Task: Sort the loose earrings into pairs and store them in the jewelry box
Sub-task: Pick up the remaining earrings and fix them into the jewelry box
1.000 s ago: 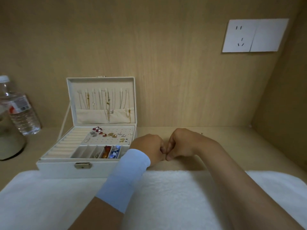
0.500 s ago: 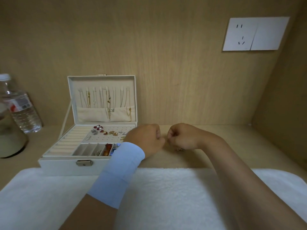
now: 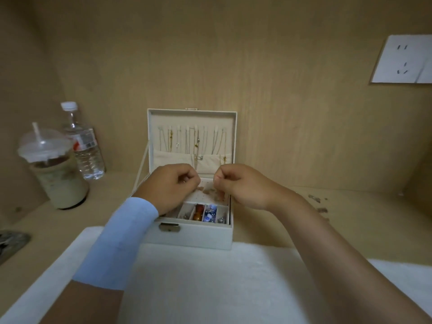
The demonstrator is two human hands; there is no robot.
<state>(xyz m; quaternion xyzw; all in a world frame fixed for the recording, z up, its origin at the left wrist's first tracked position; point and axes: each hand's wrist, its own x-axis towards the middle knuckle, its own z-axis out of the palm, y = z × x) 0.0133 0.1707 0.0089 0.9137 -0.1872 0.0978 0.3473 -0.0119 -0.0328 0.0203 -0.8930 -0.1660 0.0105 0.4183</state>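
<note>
Both hands have swung over the jewelry box (image 3: 191,237): left hand (image 3: 174,183), right hand (image 3: 238,185) curled, pinching what I can't tell. Storing step, likely; next needs precise seating in the perforated panel (image 3: 203,195).

A single camera is worn on the person's head. It looks forward and down over the worktop (image 3: 378,220) toward the wooden back wall (image 3: 233,66), from close in, within arm's reach. The jewelry box (image 3: 191,237) sits mid-view, with the left hand (image 3: 170,185) and right hand (image 3: 243,185) reaching in from the bottom edge. The wide lens tilts the wall socket (image 3: 404,59) at far right.
</note>
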